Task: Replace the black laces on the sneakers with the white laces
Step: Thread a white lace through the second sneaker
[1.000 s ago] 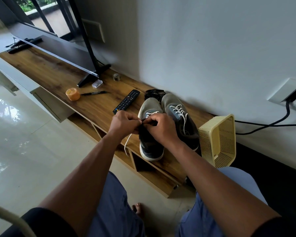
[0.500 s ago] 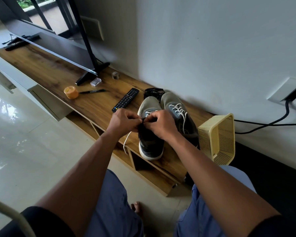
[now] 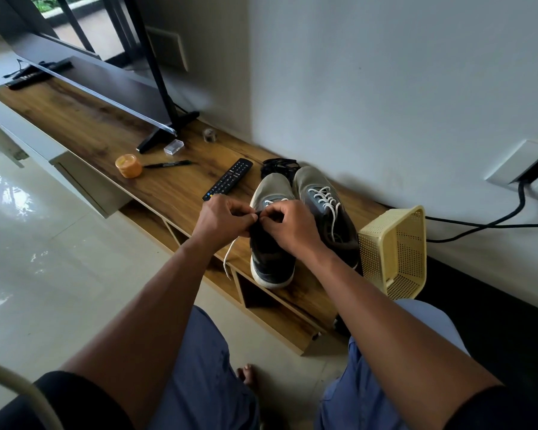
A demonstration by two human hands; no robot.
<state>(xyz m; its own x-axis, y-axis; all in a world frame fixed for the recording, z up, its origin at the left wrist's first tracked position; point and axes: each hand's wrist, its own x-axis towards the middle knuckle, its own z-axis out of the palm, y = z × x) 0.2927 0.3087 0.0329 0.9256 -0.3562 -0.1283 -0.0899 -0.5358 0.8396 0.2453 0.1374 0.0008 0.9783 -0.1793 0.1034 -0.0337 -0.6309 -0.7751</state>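
Head view, looking down over a seated person's blue-clad knees: a long wooden surface (image 3: 180, 187) runs from the upper left of the frame toward the lower right, against a pale wall. Near the centre stand two grey sneakers side by side, toes pointing away. The right sneaker (image 3: 323, 209) is threaded with a white lace (image 3: 326, 197). The left sneaker (image 3: 269, 256) shows only a little white lacing near its toe, and a loose lace end (image 3: 229, 259) hangs off the surface's front edge. Both hands meet over this shoe: the left hand (image 3: 221, 220) and the right hand (image 3: 292, 226) have curled fingers pinching the lace between them. A bundle of black laces (image 3: 278, 166) lies just behind the toes. A remote control (image 3: 227, 180) lies to the left, and a yellow basket (image 3: 392, 249) lies tipped on its side to the right.
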